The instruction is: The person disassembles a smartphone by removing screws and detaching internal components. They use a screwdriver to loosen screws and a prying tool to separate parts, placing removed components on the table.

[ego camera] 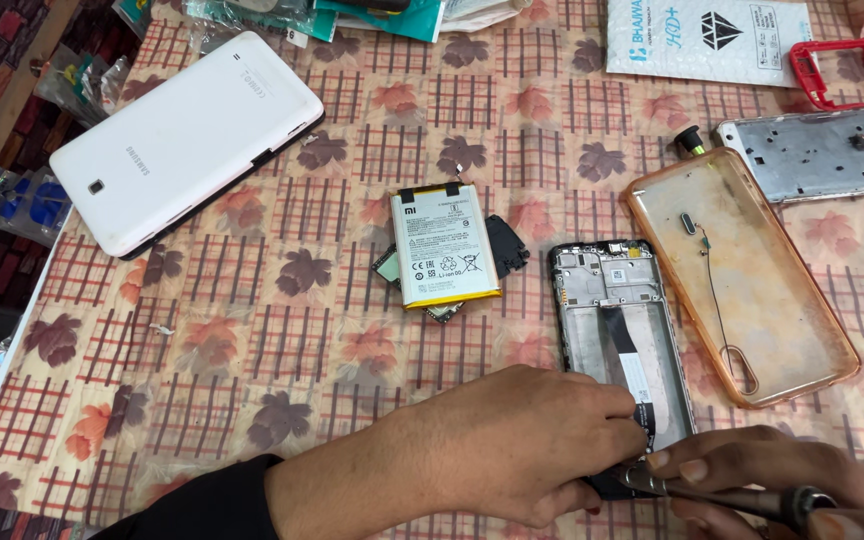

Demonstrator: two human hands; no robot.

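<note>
An opened phone frame [620, 310] lies on the patterned tablecloth [252, 330], a black ribbon cable running down its middle. My left hand [522, 440] rests over its lower end, fingertips on the cable. My right hand [762, 480] grips a metal screwdriver [722, 492] whose tip points at the phone's bottom edge. A white and yellow phone battery [444, 245] lies apart to the left, on top of dark circuit parts.
A white tablet [187, 135] lies face down at the upper left. A clear orange-tinted phone case [742, 275] sits right of the phone, a silver metal frame [822, 150] and a red frame [852, 65] beyond it. Packets line the far edge.
</note>
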